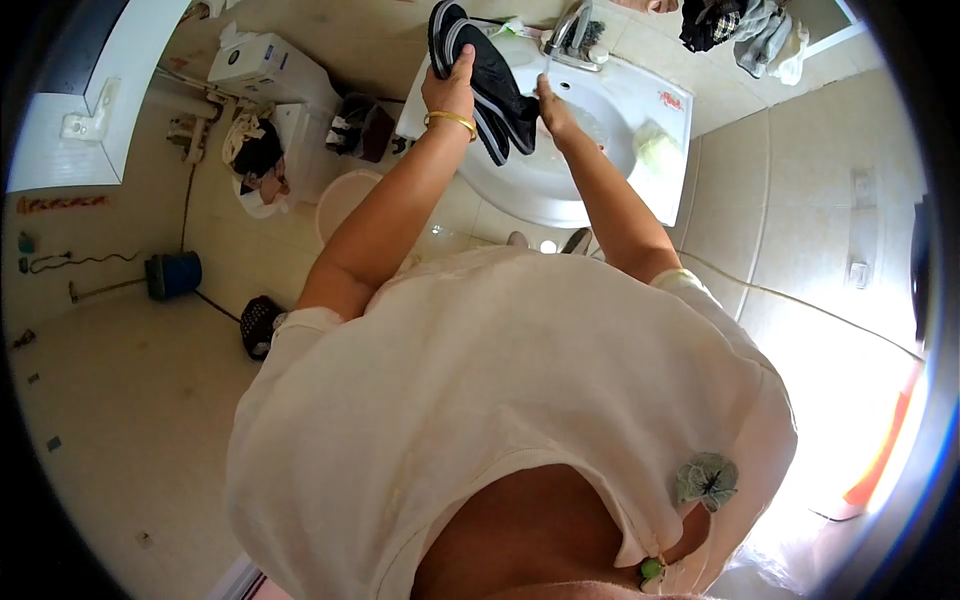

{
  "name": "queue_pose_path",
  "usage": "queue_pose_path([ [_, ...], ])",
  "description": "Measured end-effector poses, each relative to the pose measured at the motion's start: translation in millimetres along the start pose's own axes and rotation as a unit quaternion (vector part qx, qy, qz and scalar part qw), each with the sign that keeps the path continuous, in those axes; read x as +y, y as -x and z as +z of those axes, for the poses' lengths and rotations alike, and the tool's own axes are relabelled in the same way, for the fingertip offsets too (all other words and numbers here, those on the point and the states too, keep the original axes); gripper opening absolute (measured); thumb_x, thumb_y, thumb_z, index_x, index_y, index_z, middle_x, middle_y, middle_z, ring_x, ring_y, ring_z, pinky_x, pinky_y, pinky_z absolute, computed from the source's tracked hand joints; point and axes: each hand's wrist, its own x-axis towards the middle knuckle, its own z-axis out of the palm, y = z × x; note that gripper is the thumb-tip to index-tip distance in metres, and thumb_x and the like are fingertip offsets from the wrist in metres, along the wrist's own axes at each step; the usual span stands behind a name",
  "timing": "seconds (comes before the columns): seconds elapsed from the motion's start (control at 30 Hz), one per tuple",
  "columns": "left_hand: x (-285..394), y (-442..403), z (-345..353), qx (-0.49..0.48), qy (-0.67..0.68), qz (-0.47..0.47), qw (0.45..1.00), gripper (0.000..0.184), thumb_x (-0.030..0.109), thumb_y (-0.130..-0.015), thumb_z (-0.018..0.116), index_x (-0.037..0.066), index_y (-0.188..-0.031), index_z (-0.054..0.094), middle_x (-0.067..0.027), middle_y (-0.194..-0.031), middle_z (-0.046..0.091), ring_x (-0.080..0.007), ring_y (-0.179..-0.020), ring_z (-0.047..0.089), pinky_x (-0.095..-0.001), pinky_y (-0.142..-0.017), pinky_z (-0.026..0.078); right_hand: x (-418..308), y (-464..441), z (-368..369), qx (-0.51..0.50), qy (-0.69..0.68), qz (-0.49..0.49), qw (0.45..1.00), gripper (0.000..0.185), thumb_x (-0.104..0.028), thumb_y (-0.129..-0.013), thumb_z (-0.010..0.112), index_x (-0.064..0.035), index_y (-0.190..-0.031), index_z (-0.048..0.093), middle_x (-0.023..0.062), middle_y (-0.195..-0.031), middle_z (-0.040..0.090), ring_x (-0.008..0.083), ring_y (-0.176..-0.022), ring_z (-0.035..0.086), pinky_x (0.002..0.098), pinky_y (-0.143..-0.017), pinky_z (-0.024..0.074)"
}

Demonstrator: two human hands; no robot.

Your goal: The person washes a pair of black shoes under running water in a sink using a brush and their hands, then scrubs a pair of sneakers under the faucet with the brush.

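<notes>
White sink (532, 205) at twelve o'clock, black shoes (492, 66) above its ten-o'clock side, left grip (452, 95) wrapped round them — best angled basinward for drips — right grip's (560, 118) hold impossible to tell.

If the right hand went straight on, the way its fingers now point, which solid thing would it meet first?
Most likely the faucet spout, just beyond the right hand in this view. Depth is unclear here, so it might pass beneath instead.
</notes>
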Motion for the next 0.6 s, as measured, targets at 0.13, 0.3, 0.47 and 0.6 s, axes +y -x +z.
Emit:
queue_pose_path([
  [0.13,-9.9,2.2,1.2,-0.01,-0.021,-0.009,1.0,0.051,0.033,-0.072,0.074,-0.006,-0.101,0.056,-0.0131,-0.098,0.061,-0.0217,-0.084,0.057,-0.0312,-0.081,0.043,-87.8,77.8,3.1,-0.037,-0.095,-0.111,0.989,0.09,-0.07,-0.082,0.027,0.0036,-0.132,0.036,0.0274,-0.132,0.039,0.0337,-0.127,0.034,0.0365,-0.105,0.0238],
  [0.3,-12.9,8.9,8.3,-0.05,0.051,-0.026,0.997,0.05,0.031,-0.072,0.075,-0.005,-0.1,0.056,-0.0129,-0.096,0.061,-0.0194,-0.083,0.056,-0.0304,-0.076,0.045,-103.4,63.2,12.4,0.057,-0.07,-0.095,0.991,0.079,-0.063,-0.086,0.025,0.0016,-0.13,0.038,0.0291,-0.12,0.049,0.0399,-0.118,0.042,0.0385,-0.1,0.0308],
  [0.47,-12.0,15.1,9.2,-0.076,-0.011,-0.036,0.996,0.045,0.031,-0.072,0.074,-0.003,-0.097,0.059,-0.0106,-0.091,0.063,-0.0178,-0.08,0.057,-0.0288,-0.076,0.045,-108.6,58.5,4.5,0.108,0.119,-0.12,0.98,0.073,-0.057,-0.09,0.018,0.0017,-0.095,0.061,0.03,-0.098,0.058,0.0434,-0.096,0.054,0.0469,-0.085,0.0405],
  [0.6,-16.9,22.9,10.0,-0.092,-0.023,-0.008,0.995,0.042,0.03,-0.072,0.074,-0.002,-0.096,0.06,-0.0083,-0.088,0.064,-0.0161,-0.075,0.057,-0.0265,-0.072,0.045,-96.6,52.4,5.5,0.122,0.118,-0.099,0.98,0.072,-0.054,-0.092,0.017,0.0009,-0.088,0.064,0.0289,-0.09,0.06,0.0442,-0.09,0.055,0.0489,-0.081,0.042],
])
